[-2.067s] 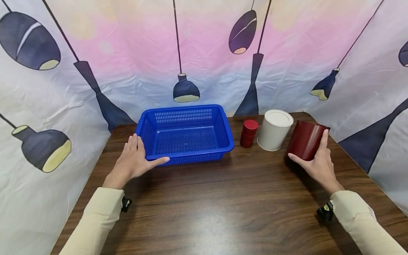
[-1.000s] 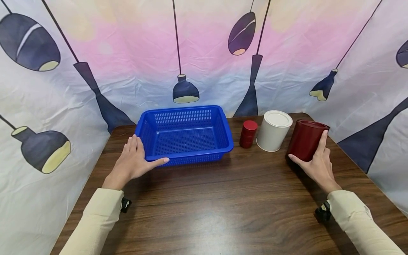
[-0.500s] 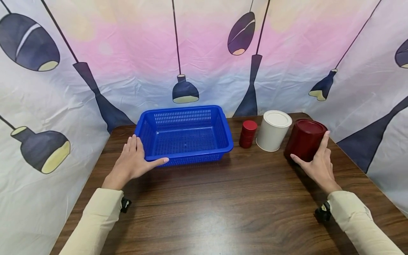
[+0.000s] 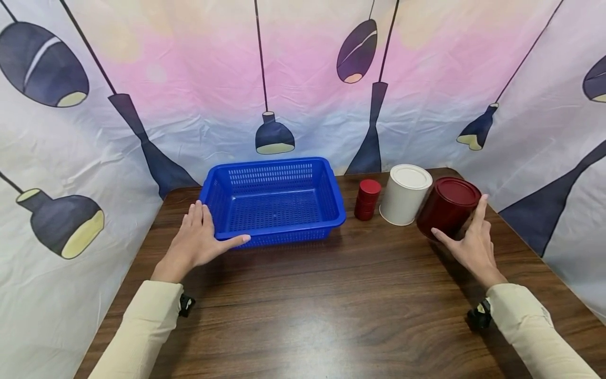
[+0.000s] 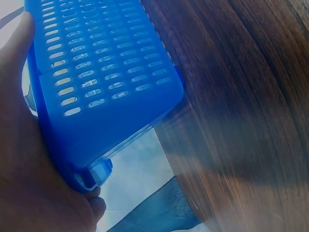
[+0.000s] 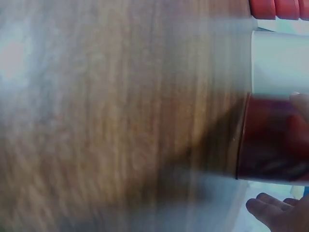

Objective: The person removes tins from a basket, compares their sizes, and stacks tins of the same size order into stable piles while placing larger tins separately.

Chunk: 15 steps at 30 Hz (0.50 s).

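A dark red can [image 4: 447,208] with a lid stands upright at the right of the table, close beside a white can [image 4: 406,195]. My right hand [image 4: 475,250] surrounds it loosely, thumb in front. In the right wrist view, spread fingers [image 6: 265,208] lie apart from the can's side; whether the thumb touches it I cannot tell. At the left, a blue perforated basket [image 4: 276,231] has my left hand [image 4: 196,239] at its near left corner. The fingers lie straight against the left rim and the thumb stretches along the front rim.
A small red ribbed canister [image 4: 367,200] stands between the basket and the white can. The brown wooden table [image 4: 331,305] stretches toward me. Behind it hangs a backdrop cloth [image 4: 213,79] printed with lamps.
The dark red can was tilted in my right hand; it has come upright and slid a little left toward the white can. My right fingers have loosened. The left hand and basket stay put.
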Tool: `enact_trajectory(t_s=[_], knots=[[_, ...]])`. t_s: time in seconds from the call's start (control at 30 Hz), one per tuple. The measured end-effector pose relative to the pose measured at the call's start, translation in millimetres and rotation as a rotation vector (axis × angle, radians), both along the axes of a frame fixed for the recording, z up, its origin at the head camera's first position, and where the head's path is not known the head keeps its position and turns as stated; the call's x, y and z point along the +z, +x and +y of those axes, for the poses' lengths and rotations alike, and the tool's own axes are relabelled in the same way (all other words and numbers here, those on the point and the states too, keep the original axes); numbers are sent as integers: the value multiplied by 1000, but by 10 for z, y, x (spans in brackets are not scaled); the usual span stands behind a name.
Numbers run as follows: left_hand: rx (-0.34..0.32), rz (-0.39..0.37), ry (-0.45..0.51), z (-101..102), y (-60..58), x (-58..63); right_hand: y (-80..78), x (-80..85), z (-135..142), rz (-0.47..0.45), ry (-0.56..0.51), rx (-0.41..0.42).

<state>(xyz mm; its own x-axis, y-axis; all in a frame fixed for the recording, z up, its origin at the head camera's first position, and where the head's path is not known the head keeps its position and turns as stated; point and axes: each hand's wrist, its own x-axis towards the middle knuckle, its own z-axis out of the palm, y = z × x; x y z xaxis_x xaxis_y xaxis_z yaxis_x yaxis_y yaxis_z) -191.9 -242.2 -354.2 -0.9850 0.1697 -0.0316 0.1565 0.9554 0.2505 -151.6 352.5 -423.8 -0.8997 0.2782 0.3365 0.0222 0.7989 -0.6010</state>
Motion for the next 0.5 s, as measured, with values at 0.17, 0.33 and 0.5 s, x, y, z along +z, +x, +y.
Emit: enact_trajectory(t_s=[0.17,0.33,0.5], knots=[[11,-9,8,-42,-1,-5,10,133,-21,-53,12,-3],[15,44,45,-62,-4,-6,30,352,-62,-26,37,9],[9,172,107,-10,57,54,85,529,-155,53,58,34]])
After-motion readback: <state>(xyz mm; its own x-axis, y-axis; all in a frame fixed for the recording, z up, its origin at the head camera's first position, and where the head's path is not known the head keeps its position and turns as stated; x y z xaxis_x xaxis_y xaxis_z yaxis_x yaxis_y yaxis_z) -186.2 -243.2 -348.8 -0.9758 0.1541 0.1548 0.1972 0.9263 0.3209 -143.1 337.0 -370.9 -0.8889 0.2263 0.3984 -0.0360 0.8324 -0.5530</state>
